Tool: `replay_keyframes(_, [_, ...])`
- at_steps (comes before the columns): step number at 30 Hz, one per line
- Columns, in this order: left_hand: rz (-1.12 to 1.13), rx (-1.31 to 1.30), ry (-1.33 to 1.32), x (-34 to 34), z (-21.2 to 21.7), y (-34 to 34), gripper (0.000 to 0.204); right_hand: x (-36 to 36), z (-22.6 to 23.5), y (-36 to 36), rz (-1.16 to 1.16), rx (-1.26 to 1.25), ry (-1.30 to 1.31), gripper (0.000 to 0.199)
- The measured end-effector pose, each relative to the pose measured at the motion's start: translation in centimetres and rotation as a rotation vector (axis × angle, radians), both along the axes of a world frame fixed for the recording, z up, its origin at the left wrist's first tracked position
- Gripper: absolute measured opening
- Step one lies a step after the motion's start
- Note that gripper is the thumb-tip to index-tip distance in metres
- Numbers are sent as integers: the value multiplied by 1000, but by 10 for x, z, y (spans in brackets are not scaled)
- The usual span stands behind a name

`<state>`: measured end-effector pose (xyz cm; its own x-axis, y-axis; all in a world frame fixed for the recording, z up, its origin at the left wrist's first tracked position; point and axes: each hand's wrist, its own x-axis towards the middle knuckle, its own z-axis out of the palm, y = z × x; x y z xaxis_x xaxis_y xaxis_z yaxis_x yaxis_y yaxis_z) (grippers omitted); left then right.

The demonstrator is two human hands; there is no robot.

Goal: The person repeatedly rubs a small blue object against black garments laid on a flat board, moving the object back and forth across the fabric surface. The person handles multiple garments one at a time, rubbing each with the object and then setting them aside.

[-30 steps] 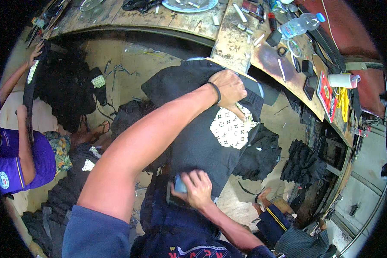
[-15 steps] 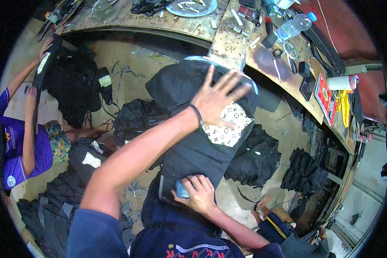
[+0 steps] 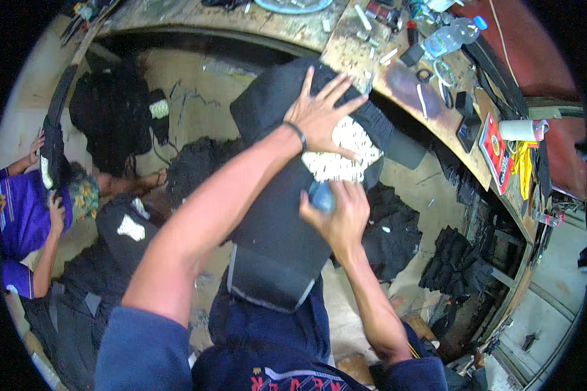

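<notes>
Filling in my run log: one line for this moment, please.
left hand: flat on black padded fabric panel | right hand: holds small blue object against panel | white patterned patch: beside fingers

A dark garment (image 3: 274,221) lies partly hidden beneath the left hand (image 3: 323,111), spread flat at twelve o'clock of its white patch (image 3: 342,153), part of which the palm covers. The right hand (image 3: 339,215) closes over a small blue object (image 3: 321,195), too covered to identify. At nine o'clock, a second person (image 3: 19,221) is cut off by the dark rim, the strip (image 3: 52,137) in their hands blurred. Small items on the workbench (image 3: 372,58) at one o'clock are too tiny to tell apart. Dark heaps (image 3: 460,264) at four o'clock blur together.
</notes>
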<state>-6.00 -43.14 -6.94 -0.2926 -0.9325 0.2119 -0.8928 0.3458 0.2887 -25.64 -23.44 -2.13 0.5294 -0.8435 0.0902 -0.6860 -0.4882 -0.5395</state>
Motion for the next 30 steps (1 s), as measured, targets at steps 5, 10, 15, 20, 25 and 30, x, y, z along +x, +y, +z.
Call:
replay_keyframes(5, [22, -134, 48, -2, 4, 14, 127, 10, 36, -3, 30, 182, -24, 40])
replay_keyframes(10, [644, -17, 121, 4, 6, 78, 121, 11, 64, -92, -517, 14, -556, 57])
replay_keyframes(15, [752, 195, 692, 28, -38, 148, 86, -18, -80, -131, -451, -248, -498, 66])
replay_keyframes(20, [511, 545, 802, 9, -101, 367, 50, -29, -76, 68, -338, -140, -552, 104])
replay_keyframes(25, [513, 703, 822, 28, -145, 478, 51, 110, -25, 112, 49, -114, -396, 74])
replay_keyframes(30, [732, 458, 891, 66, -83, 364, 43, 178, -8, 53, 8, 504, -614, 74])
